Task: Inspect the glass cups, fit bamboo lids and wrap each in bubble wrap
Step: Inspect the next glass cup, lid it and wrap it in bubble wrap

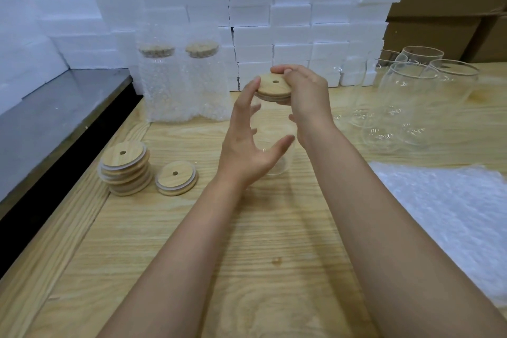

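A clear glass cup [277,166] stands upright on the wooden table [247,255]. A round bamboo lid [274,85] with a small centre hole sits tilted at the cup's mouth. My right hand [307,96] grips the lid's far and right rim from above. My left hand [244,151] curls round the cup's left side, thumb across the front, index fingertip touching the lid's left edge. Two cups wrapped in bubble wrap [178,85], lids on, stand behind to the left. Several bare glass cups [411,96] cluster at the right.
A stack of bamboo lids [126,167] and a shorter pile [176,177] lie at the left. A bubble wrap sheet [452,214] covers the table's right side. White foam blocks [274,22] wall the back, cardboard boxes [452,8] at the right, a grey metal surface [55,118] at the left.
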Motion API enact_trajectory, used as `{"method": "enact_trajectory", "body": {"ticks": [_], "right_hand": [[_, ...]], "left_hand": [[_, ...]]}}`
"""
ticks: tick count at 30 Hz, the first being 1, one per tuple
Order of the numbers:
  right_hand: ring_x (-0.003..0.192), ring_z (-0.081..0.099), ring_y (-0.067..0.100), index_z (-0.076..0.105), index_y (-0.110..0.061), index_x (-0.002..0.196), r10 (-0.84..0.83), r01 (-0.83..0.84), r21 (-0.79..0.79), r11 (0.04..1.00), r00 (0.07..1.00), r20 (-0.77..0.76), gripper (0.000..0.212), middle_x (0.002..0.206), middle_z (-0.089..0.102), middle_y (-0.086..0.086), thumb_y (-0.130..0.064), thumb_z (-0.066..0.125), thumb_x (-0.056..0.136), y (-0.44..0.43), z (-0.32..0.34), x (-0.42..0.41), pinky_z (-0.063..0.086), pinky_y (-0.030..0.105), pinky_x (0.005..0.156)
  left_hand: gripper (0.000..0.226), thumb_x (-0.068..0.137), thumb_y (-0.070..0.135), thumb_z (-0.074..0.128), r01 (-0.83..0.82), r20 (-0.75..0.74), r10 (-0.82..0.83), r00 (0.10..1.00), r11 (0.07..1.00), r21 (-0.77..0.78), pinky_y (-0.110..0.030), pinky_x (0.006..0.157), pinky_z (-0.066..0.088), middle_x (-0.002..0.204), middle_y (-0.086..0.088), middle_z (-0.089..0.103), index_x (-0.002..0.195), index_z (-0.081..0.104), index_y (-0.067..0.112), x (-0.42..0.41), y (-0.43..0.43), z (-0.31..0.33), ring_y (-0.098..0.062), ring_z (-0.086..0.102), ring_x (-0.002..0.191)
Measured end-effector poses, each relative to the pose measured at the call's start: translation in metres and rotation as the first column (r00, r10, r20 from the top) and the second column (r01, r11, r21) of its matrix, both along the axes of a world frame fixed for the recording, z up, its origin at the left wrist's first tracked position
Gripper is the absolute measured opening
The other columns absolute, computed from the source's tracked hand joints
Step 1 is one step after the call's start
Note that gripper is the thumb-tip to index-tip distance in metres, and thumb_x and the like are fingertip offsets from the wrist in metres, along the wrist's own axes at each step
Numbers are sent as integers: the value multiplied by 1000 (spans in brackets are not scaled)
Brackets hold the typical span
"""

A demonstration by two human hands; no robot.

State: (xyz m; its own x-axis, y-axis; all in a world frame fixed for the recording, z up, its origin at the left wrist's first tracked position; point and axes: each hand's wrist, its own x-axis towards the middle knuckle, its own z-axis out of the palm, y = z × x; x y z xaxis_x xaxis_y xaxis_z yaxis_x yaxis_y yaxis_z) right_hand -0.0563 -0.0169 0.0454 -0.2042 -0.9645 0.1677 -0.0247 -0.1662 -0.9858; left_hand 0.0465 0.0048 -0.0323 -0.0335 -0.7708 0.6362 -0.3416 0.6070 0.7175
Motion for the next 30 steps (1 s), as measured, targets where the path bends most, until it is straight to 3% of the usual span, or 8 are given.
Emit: {"method": "enact_trajectory", "body": {"ticks": [4, 7, 9, 11, 14, 18, 24, 30], "right_hand": [[87, 56, 14, 67, -19, 101, 42, -41, 15, 999, 997, -68, 28, 91, 63, 0, -29, 41, 100, 3, -1, -5, 37, 25, 69], [96, 51, 12, 61, -22, 104, -14, -6, -83, 997, 971, -239, 29, 96, 60, -5, -37, 36, 103, 11, -2, -15, 39, 27, 84], [102, 52, 11, 61, -15, 118, -107, 40, -182, 983, 919, -380, 31, 111, 63, -1, -30, 40, 102, 21, 5, -31, 37, 21, 84], [96, 57, 18, 67, -9, 108, -216, 96, -231, 968, 787, -578, 28, 100, 66, 5, -25, 45, 100, 32, 10, -57, 34, 22, 69], [76, 56, 34, 61, -4, 73, -198, 209, -121, 970, 402, -894, 33, 72, 60, 14, -26, 49, 95, 40, 7, -115, 31, 30, 55], [71, 56, 33, 49, -12, 56, 96, 512, 134, 848, 99, -990, 40, 68, 53, 14, -32, 58, 89, 33, -21, -202, 51, 42, 75], [82, 60, 41, 48, -3, 55, 276, 654, 271, 706, 98, -956, 27, 73, 48, 19, -4, 69, 72, 16, -78, -278, 51, 44, 82], [82, 57, 43, 38, -6, 56, 146, 660, 203, 723, 141, -979, 28, 77, 43, 23, 4, 61, 69, 21, -80, -268, 50, 45, 79]], "left_hand": [[112, 74, 32, 73, 74, 75, -87, 993, 985, 158, -21, 100, 38, 158, 2, 15, 142, -15, 48, 3, 0, -19, -11, 38, 136], [111, 73, 31, 68, 17, 99, -42, 994, 971, 237, -7, 89, 37, 150, -4, 34, 148, -13, 39, 6, -5, -23, -7, 43, 129], [111, 72, 36, 72, -20, 119, -12, 993, 964, 264, -19, 95, 40, 146, 1, 40, 152, -5, 32, 8, -7, -24, -6, 46, 125], [111, 75, 36, 78, -47, 130, 9, 991, 956, 290, -32, 103, 42, 144, 4, 43, 154, 1, 30, 8, -9, -25, -5, 47, 124], [108, 79, 37, 77, -72, 137, 26, 990, 939, 336, -39, 107, 40, 147, 5, 42, 153, -1, 32, 6, -12, -25, -5, 44, 128], [102, 85, 43, 69, -76, 138, 20, 990, 907, 415, -35, 113, 31, 155, 4, 33, 153, -7, 33, 5, -17, -28, -6, 34, 139], [97, 88, 46, 63, -88, 158, 18, 987, 888, 450, -32, 113, 29, 155, 3, 33, 153, -8, 32, 6, -21, -30, -11, 33, 140], [105, 75, 65, 66, -69, 66, 44, 997, 891, 448, -38, 112, 34, 149, 2, 41, 154, 5, 30, 8, -21, -32, -11, 39, 136]]}}
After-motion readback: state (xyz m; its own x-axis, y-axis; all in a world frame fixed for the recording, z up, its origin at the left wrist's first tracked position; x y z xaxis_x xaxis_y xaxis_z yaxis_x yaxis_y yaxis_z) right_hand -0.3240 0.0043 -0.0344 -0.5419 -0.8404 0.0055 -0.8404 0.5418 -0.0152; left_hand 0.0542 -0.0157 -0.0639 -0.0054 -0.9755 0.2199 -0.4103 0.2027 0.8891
